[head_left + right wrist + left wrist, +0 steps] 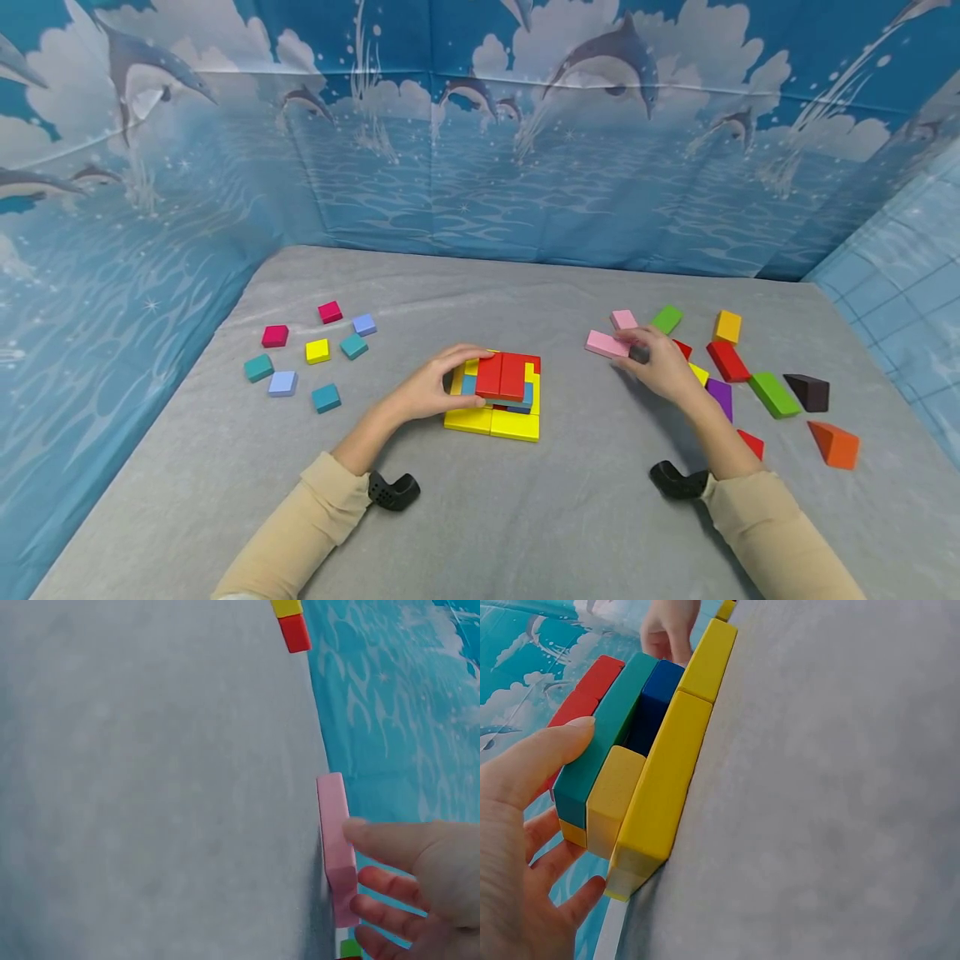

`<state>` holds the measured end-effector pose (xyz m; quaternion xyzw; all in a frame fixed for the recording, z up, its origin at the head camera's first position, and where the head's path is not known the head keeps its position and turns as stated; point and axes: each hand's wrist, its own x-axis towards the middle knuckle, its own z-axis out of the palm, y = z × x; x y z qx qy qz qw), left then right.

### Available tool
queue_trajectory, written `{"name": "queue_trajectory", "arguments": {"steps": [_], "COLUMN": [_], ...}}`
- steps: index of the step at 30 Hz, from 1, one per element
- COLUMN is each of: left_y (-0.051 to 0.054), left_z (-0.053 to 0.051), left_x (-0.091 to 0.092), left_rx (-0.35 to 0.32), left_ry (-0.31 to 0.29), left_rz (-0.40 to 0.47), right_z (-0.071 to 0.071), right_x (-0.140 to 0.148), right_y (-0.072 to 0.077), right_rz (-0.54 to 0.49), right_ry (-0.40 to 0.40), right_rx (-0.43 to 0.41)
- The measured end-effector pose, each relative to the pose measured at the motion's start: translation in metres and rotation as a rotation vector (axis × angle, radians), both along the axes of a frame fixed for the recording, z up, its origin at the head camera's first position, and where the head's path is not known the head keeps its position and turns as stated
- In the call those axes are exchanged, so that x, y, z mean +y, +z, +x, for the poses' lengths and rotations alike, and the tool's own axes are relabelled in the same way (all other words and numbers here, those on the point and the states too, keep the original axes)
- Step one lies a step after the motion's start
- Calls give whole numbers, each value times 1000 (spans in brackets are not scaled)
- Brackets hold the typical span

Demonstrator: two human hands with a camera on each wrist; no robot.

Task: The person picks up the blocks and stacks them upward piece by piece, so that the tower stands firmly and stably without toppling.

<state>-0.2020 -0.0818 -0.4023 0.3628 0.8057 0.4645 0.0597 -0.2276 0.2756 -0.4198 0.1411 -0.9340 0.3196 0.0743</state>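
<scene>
Long pink block (606,344) off to right of block stack (491,385). Right hand (656,362) pinching its right end, left hand (431,387) gripping stack's upper part. Probably light, stiff, bit slick, not fragile; mid-length pinch looks best imo.

Soft, even light; faint shadows on grey cloth (540,517); wrist views softer.

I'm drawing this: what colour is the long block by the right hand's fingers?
The long rectangular block is plain pink; the right wrist view shows it best.
</scene>
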Motion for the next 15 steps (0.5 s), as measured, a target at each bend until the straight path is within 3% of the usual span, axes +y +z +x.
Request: {"name": "queue_trajectory", "arguments": {"steps": [3, 8, 15], "left_y": [-8, -31, -35], "left_z": [-4, -17, -20], "left_x": [0, -1, -4], "left_rx": [13, 31, 20], "left_ry": [-2, -2, 2], "left_rz": [8, 21, 21], "right_z": [-1, -4, -1], "right_x": [3, 6, -2], "right_y": [-4, -8, -1], "right_rz": [15, 43, 21], "right_ry": [-13, -20, -6], "right_rx": [-1, 3, 11]}}
